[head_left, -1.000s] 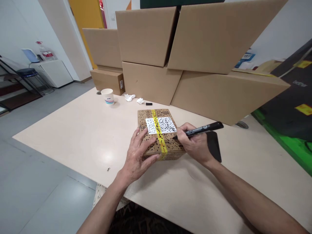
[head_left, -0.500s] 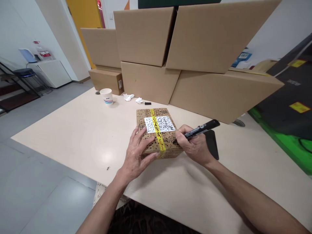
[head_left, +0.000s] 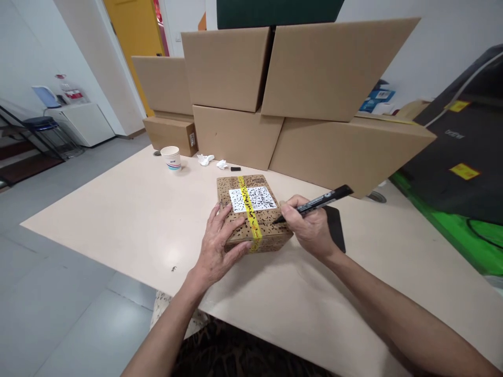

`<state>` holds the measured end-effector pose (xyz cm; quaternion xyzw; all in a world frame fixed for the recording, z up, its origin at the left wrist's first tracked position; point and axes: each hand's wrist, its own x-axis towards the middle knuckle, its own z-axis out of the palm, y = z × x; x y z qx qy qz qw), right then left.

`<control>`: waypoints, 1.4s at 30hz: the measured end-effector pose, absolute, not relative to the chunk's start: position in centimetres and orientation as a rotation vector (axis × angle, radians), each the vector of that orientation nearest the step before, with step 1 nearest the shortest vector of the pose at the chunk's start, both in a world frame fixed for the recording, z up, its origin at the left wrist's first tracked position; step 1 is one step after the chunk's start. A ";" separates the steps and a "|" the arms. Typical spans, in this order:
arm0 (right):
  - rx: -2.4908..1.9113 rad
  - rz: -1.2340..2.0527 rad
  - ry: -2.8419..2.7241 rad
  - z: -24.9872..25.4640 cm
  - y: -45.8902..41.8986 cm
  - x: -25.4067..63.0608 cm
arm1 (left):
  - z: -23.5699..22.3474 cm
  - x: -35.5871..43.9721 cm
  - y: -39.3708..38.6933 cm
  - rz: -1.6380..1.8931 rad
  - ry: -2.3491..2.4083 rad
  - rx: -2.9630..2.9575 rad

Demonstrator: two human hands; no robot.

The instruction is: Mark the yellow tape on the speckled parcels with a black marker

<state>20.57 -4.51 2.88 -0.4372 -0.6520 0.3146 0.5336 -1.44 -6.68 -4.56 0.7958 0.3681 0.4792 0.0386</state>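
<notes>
A small cardboard box (head_left: pixel 236 229) sits on the table in front of me, its top covered with short black marks. A white label (head_left: pixel 265 198) and a strip of yellow tape (head_left: pixel 252 219) lie across it, also speckled with black. My left hand (head_left: pixel 217 242) rests on the box's near left corner, fingers spread over the top and thumb along the front edge. My right hand (head_left: pixel 310 226) is closed around a black marker (head_left: pixel 326 199). The marker's tip is at the top of the box, right of the tape; whether it touches is too fine to tell.
Large cardboard boxes (head_left: pixel 231 70) are stacked along the table's back. Before them are a paper cup (head_left: pixel 171 159), crumpled tissues (head_left: pixel 205 159) and a black marker cap (head_left: pixel 236 169). A flat black object (head_left: pixel 336 228) lies partly behind my right hand. The pale table (head_left: pixel 118 220) ends at the left.
The marker's tip has shifted slightly over the box top, staying right of the tape. My left hand keeps its place on the box. The whole view has tilted slightly.
</notes>
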 end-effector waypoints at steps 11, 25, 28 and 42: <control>-1.010 0.763 -1.536 2.0 -3.4 19.9 | -4.5 -1.6 -6.6 1.452 1.162 2.463; -1.287 0.296 -1.627 0.7 -0.3 24.6 | -5.3 -2.1 -5.8 1.426 1.213 2.443; -1.616 0.029 -2.040 -1.0 0.1 27.5 | -4.9 -2.3 -6.0 1.371 1.230 2.418; -2.075 -0.011 -2.091 -3.4 -1.2 30.7 | -3.0 0.0 -9.0 1.709 1.408 2.382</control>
